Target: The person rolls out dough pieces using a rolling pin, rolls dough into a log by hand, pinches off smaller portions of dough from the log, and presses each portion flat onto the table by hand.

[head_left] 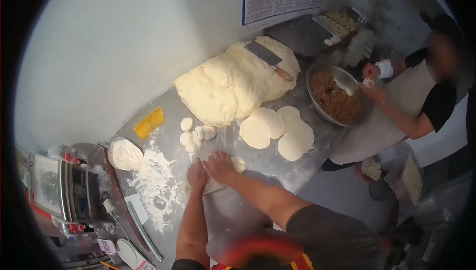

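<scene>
My left hand [197, 173] and my right hand [219, 165] are close together, low over the metal worktable. A pale, flattened piece of dough [214, 187] shows between my wrists, mostly hidden beneath them. The fingers of my right hand are spread and point away from me. My left hand seems to lie flat, its fingers partly hidden. Just right of my right hand is a small dough disc [238, 164]. Several dough balls [193, 136] sit beyond my fingers. Flat dough rounds [296, 140] overlap farther right.
A large dough mass [223, 84] carries a cleaver [265, 54]. Loose flour [156, 186], a flour bowl [125, 154] and a yellow scraper [149, 123] are left. At right, a co-worker [411, 91] handles dough beside a bowl of filling [329, 96]. A machine [74, 190] stands far left.
</scene>
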The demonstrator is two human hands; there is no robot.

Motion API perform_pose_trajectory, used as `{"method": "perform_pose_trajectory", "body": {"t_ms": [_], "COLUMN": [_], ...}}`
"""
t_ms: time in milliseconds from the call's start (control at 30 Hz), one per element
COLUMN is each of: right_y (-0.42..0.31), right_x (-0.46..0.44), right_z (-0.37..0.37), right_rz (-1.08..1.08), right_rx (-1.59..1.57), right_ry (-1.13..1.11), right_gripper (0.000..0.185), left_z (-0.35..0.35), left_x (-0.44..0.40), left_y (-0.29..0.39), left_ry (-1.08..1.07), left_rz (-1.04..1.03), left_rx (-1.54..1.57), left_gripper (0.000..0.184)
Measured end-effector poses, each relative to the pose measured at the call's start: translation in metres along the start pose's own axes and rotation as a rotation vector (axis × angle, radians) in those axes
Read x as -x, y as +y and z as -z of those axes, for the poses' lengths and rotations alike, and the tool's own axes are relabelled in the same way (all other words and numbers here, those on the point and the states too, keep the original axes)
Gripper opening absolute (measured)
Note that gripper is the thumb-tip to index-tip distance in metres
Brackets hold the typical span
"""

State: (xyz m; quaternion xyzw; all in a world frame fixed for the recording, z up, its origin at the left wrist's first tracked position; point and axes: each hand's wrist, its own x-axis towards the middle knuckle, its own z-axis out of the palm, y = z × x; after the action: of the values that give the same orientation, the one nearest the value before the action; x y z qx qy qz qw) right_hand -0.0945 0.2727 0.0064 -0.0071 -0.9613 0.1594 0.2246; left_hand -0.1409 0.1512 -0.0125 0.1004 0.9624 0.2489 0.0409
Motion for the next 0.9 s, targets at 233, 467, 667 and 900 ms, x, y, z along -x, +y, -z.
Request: {"method": "perform_pose_trajectory", "body": {"t_ms": [233, 467, 667, 900], "right_y": [-0.027, -0.014, -0.005, 0.000], "right_x": [0.080, 0.063, 0.010, 0.011], "right_z": [0.084, 0.044, 0.000, -0.014], "right_rz": [0.038, 0.108, -0.042, -0.118], "right_rx": [-0.273, -0.137, -0.074, -0.250], "right_ry": [-0.258, 0.058, -0.041, -0.202], "right_gripper": [0.022, 0.018, 0.017, 0.024], "left_z": [0.022, -0.037, 0.003, -0.001], "left_x": [0.136, 0.106, 0.030, 0.013], "left_y": [0.039, -0.008, 0.022, -0.025], "left_ry": [0.179, 0.143, 0.143, -0.036], "left_rz": [-0.151, -0.181, -0.098, -0.087], "left_rx": [0.015, -0.209, -0.221, 0.291], "left_gripper": [0.022, 0.021, 0.023, 0.027]}}
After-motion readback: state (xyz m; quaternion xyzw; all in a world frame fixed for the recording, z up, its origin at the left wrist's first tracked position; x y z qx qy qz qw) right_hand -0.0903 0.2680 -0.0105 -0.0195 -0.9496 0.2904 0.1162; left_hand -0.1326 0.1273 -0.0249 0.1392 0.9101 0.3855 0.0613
